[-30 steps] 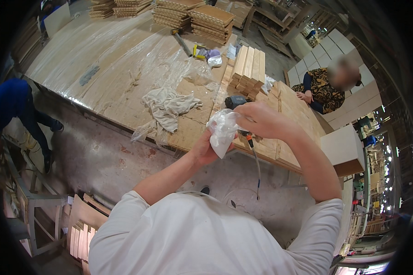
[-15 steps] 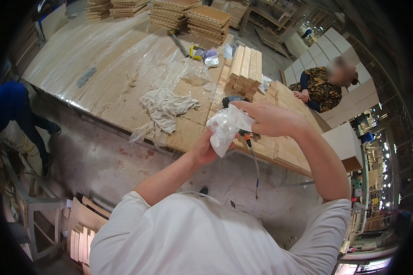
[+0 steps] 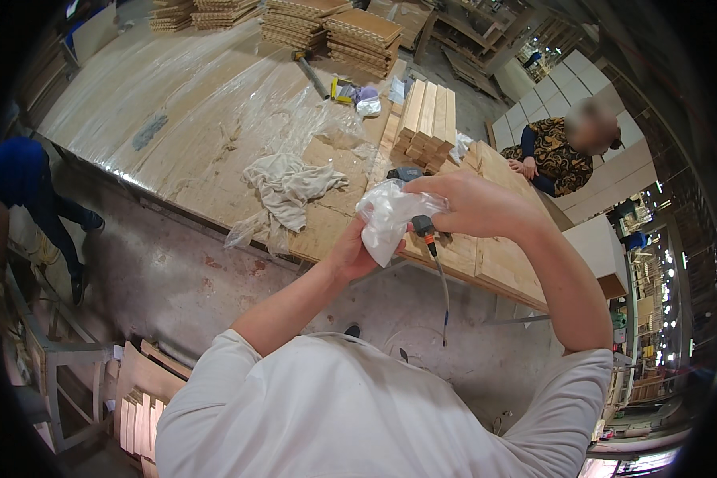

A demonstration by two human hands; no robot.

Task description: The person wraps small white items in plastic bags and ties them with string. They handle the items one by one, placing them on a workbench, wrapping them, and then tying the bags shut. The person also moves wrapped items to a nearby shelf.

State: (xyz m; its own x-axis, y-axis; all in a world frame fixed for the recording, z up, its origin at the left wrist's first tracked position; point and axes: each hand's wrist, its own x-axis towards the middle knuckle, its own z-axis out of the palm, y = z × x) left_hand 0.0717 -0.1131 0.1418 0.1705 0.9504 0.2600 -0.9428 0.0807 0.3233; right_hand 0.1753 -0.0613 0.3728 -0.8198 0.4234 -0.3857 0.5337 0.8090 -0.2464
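The bag [image 3: 382,229] is glossy plastic, the rag [image 3: 285,188] cloth

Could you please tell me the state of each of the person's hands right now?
Left hand: closed around the lower part of a crumpled white translucent plastic bag.
Right hand: closed, holding the bag's upper right part.

The bag [image 3: 384,227] is translucent white. The workbench [image 3: 333,217] is tan under clear film [image 3: 127,103]. Near its front edge, the cloth [image 3: 291,190] is cream and the tool [image 3: 423,225] is dark grey with an orange band [image 3: 429,239]. The wood strips [image 3: 426,119] are pale yellow-brown. Along the far edge, the panel stacks [image 3: 362,36] are orange-brown. The person's shirt [image 3: 358,406] is plain white. The co-worker's top [image 3: 555,143] is black with golden swirls.
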